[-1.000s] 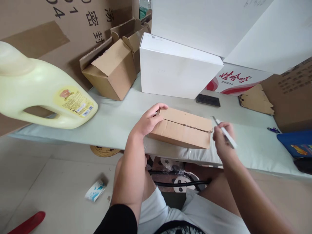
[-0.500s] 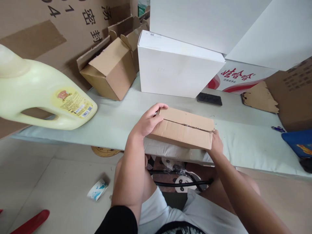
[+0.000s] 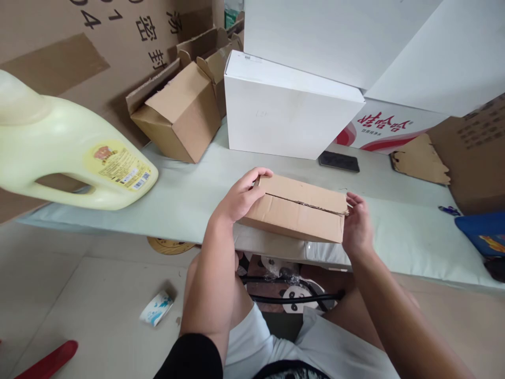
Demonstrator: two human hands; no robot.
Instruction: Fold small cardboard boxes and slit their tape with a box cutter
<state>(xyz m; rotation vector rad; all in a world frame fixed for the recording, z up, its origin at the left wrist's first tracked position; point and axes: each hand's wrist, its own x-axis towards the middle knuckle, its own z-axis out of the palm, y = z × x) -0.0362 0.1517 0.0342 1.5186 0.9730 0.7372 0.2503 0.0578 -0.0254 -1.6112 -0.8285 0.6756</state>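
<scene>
A flat brown cardboard box (image 3: 295,215) lies near the front edge of the covered table, its two top flaps meeting at a long rough seam. My left hand (image 3: 241,195) is closed round the box's left end, thumb and fingers at the corner. Beside the right end is my right hand (image 3: 358,225), its fingers stretched out and slightly apart by the end of the seam. Whether the right palm touches the cardboard I cannot tell. The box's underside is hidden.
Behind the box stand a white box (image 3: 292,116) and a black phone (image 3: 339,161). An opened brown carton (image 3: 193,118) and a large pale-yellow jug (image 3: 79,152) are on the left. To the right lie torn cardboard (image 3: 421,160) and a blue item (image 3: 482,231).
My right hand has shifted right and up from the box's lower right corner, and its fingers have stretched out. My left hand and the box have stayed in place.
</scene>
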